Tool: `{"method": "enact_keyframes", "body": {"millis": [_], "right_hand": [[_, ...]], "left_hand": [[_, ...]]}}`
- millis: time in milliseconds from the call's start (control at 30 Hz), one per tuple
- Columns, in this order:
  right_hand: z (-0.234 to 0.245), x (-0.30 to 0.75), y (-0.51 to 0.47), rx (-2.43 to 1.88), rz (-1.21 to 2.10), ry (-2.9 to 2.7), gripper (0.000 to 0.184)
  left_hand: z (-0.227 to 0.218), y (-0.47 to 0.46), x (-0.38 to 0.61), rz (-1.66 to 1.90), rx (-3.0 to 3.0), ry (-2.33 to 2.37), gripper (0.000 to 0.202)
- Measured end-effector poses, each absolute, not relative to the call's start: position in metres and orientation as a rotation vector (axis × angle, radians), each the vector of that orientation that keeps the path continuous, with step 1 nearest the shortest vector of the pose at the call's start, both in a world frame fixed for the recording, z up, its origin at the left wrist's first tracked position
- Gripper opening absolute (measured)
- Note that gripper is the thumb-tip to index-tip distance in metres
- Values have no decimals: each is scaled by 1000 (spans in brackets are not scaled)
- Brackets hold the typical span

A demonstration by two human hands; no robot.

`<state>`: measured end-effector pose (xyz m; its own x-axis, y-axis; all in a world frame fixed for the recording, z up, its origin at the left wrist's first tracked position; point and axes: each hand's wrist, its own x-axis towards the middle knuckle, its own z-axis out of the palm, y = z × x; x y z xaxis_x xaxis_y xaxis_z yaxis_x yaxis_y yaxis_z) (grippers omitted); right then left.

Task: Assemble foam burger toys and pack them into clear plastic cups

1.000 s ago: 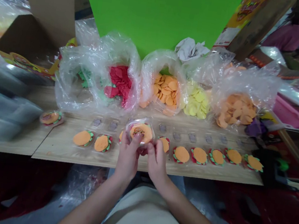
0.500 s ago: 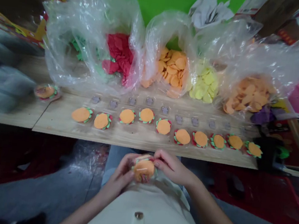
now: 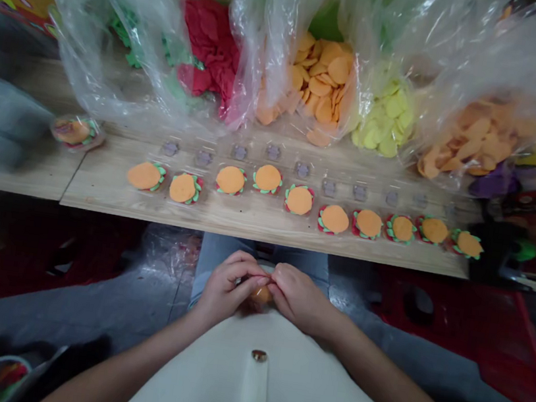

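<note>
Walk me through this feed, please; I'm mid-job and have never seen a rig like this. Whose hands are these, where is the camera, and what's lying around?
There is no machine: these are a person's bare left hand and right hand, seen from a camera worn on the head, looking forward and down. Together they hold an orange-topped toy burger below the table edge, mostly hidden by fingers. On the wooden table, ten toy burgers stand in a row with open clear clamshells. Behind them, clear plastic bags hold green, red, orange, yellow and peach pieces.
</note>
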<state>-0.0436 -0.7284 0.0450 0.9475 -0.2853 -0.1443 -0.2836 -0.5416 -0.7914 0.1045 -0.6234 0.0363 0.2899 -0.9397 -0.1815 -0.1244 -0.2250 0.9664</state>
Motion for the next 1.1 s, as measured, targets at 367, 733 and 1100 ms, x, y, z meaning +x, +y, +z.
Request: {"method": "enact_keyframes", "body": {"millis": [367, 733, 1100], "right_hand": [[28, -46, -747, -1677, -334, 802, 23], [27, -75, -758, -1584, -540, 873, 22], [68, -80, -757, -2003, 67, 534, 16]], "left_hand": [[40, -642, 116, -1498, 1243, -348, 44], [61, -699, 93, -1479, 1123, -280, 27], [57, -663, 94, -1540, 1448, -844, 18]]}}
